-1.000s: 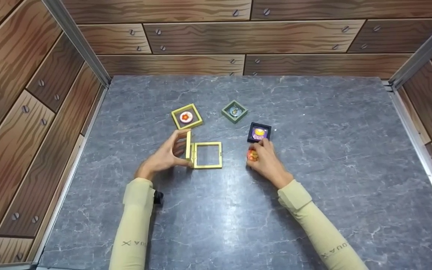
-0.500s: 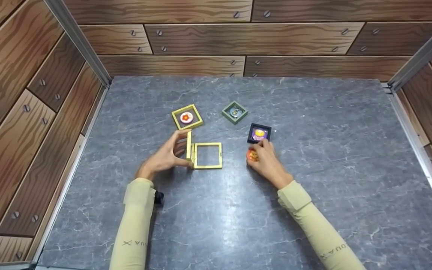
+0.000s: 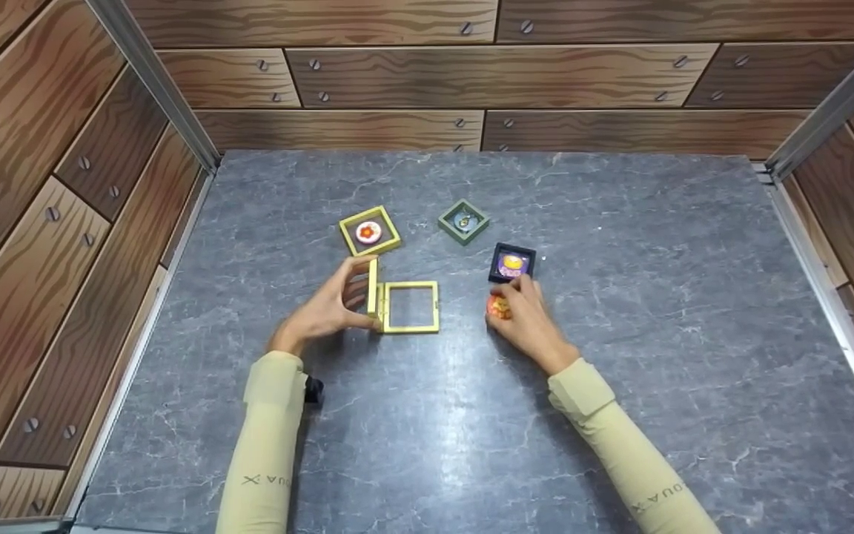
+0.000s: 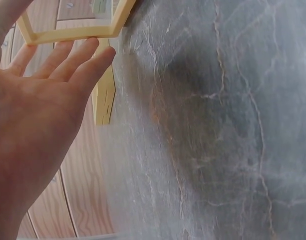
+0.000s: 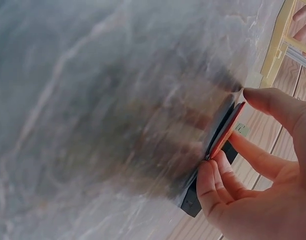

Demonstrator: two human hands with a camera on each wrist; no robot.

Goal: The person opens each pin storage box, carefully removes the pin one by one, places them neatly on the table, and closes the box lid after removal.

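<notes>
A yellow hinged display frame (image 3: 411, 331) stands opened out on the table, one half flat and the other raised upright. My left hand (image 3: 327, 302) holds the raised half, fingers along its far edge and thumb at its near edge. In the left wrist view, fingertips touch the yellow rim (image 4: 73, 34). To the right, my right hand (image 3: 537, 324) grips a round red-orange pin badge (image 3: 499, 306) by its edge. From the right wrist, the badge (image 5: 227, 131) appears tilted, with its lower side close to the table. Fingers partly cover its face in the head view.
Just beyond my right hand lies a black frame (image 3: 495, 261) with a purple and yellow piece. Farther back sit a green frame (image 3: 450, 231) and another yellow frame (image 3: 391, 247) holding a red-flower badge (image 3: 368, 232). Wood-patterned walls (image 3: 397, 78) enclose the grey marbled table (image 3: 657, 259).
</notes>
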